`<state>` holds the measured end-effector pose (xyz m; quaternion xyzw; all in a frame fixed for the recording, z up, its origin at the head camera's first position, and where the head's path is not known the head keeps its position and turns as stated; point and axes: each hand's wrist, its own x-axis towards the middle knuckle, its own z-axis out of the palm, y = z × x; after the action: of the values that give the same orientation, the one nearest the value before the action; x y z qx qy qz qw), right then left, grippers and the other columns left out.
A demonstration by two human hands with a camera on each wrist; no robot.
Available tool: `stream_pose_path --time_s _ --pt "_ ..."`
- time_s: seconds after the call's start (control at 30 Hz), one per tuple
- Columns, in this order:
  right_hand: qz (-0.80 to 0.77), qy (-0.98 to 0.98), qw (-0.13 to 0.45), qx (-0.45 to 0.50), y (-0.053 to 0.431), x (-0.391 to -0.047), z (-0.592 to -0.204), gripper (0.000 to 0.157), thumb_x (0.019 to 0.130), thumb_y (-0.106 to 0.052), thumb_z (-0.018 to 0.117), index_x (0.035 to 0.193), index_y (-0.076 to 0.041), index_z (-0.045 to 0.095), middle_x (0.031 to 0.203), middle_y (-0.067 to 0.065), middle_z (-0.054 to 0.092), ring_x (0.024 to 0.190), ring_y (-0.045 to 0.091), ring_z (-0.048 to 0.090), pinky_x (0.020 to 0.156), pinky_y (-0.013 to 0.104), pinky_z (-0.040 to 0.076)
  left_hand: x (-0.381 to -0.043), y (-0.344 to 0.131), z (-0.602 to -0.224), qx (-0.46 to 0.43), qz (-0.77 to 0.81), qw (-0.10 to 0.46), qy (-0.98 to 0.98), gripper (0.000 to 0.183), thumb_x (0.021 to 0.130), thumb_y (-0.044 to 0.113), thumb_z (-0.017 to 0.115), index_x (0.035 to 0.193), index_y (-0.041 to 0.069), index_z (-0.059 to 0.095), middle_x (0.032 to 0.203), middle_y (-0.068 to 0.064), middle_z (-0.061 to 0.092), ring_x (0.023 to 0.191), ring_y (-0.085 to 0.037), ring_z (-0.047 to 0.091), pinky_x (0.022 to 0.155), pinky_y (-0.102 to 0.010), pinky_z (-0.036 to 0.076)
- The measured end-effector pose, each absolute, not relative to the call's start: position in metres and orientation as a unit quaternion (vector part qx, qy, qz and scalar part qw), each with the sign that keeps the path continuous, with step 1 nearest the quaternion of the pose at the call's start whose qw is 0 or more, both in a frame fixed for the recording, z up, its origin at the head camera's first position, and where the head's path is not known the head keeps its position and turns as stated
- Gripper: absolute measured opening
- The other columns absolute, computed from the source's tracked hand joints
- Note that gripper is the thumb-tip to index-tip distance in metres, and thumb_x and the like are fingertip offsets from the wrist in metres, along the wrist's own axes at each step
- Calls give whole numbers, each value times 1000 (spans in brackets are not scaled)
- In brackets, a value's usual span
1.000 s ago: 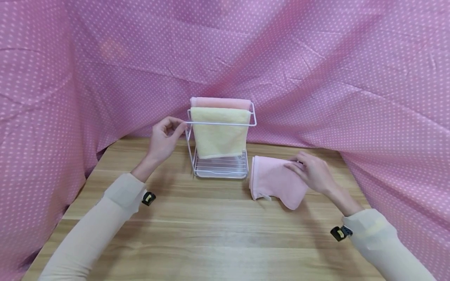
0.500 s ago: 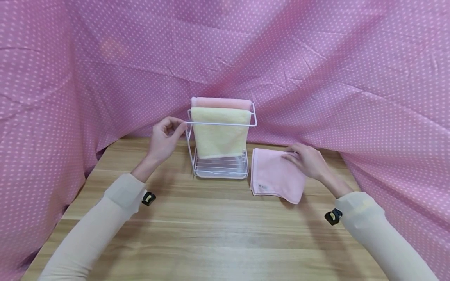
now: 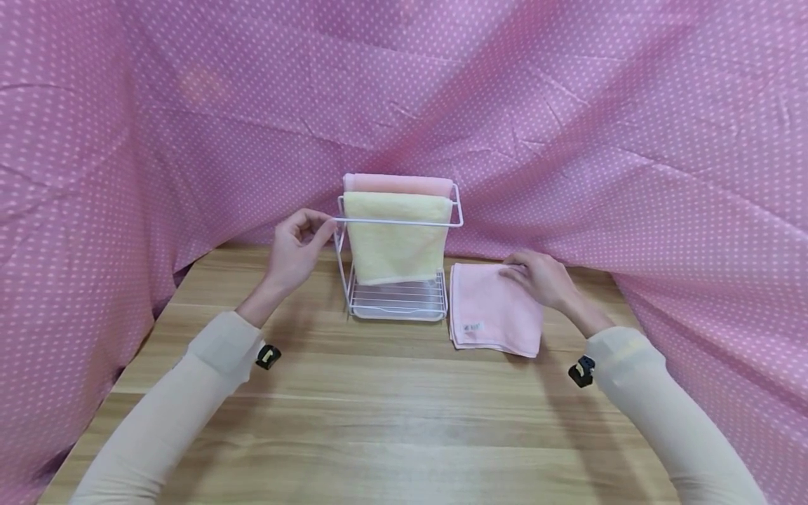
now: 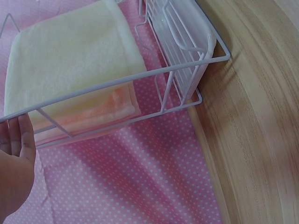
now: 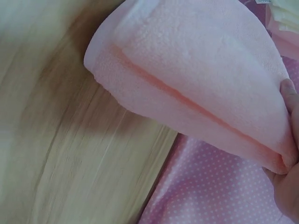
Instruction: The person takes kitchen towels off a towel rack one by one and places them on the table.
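Observation:
A white wire towel rack stands at the back middle of the table. Over its bars hang a yellow towel and, behind that, a peach-pink towel. My left hand pinches the rack's front top bar at its left corner; the left wrist view shows fingers against the wire. Beside the rack on the right, my right hand pinches a folded pink towel by its top right corner. The towel hangs with a small printed label facing me, its layers parted along a fold in the right wrist view.
The rack's base holds a white tray under wire slats. Dotted pink cloth drapes behind and along both sides of the wooden table. A small black device sits at each wrist.
My right hand has moved left and away from me with the pink towel, which now hangs flatter, its label turned into view. The left hand stays at the rack's corner.

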<state>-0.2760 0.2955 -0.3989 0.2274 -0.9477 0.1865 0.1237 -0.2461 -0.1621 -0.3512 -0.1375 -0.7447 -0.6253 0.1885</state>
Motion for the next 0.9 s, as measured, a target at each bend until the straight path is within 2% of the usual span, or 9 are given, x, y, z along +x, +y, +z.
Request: stream_pose_path --time_s 0.27,0.4,0.7,0.9 --pt "180 -957 87 211 291 -294 -403 21 101 -33 72 111 -16 78 117 12 80 112 40 74 94 65 58 -245 -163 -352 -137 -624 193 -745 22 103 14 69 109 -7 67 88 14 69 78 -1 65 71 -14 57" --pt "167 -963 62 203 289 -304 -405 22 102 -33 71 113 -15 77 119 13 79 113 40 74 97 64 58 -246 -163 -353 -135 -624 189 -746 22 103 14 69 110 -7 67 87 14 68 78 -1 65 71 -13 58" --pt "153 -969 11 194 284 -323 -410 26 104 -32 68 122 -13 75 129 16 75 121 42 69 105 65 54 -246 -163 -352 -135 -635 185 -738 17 102 11 69 108 -4 67 88 10 70 76 -1 66 73 -13 60" --pt "145 -972 0 184 284 -335 -415 25 103 -32 68 120 -15 75 129 17 75 120 44 69 103 67 55 -246 -162 -351 -139 -638 178 -736 16 103 11 68 108 -4 67 90 6 71 78 -2 65 75 -13 61"
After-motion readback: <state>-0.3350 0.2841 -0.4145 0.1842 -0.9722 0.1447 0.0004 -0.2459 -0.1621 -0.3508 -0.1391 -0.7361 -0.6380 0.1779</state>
